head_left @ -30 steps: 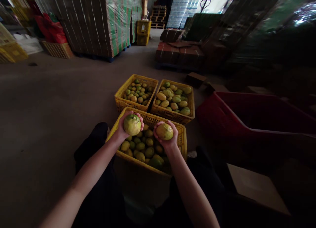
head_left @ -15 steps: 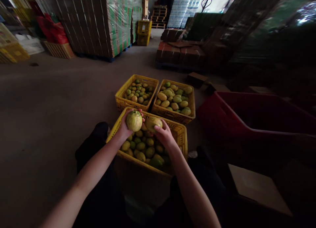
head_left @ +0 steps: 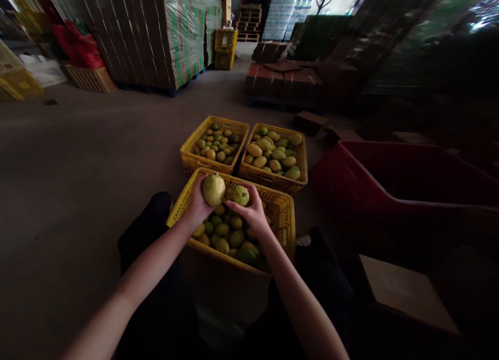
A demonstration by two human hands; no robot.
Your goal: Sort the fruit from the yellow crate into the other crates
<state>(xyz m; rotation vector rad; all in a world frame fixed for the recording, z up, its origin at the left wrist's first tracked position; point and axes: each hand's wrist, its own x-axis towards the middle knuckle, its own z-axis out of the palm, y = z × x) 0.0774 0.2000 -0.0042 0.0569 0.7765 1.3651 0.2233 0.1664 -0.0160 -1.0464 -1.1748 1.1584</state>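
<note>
My left hand (head_left: 199, 200) is wrapped round a pale yellow-green round fruit (head_left: 213, 190), whose exact kind I cannot make out. Beside it, my right hand (head_left: 254, 210) grips a greener fruit (head_left: 238, 195), its stem-like end turned towards me. Both are held up over the nearest yellow crate (head_left: 287, 226), side by side. Lower down in that crate lie several green and yellow fruits (head_left: 222, 230), partly covered by my hands and forearms.
Two more yellow crates, a left one (head_left: 187, 154) and a right one (head_left: 273, 180), hold similar fruit just beyond. A large red bin (head_left: 362, 180) stands to the right, with a cardboard box (head_left: 407, 292) nearer me. Wrapped stacked cartons (head_left: 128, 37) rise behind.
The fruit in my right hand has been turned and drawn slightly left, closer to the other one. My left hand has rotated its fruit a little. The view has shifted slightly.
</note>
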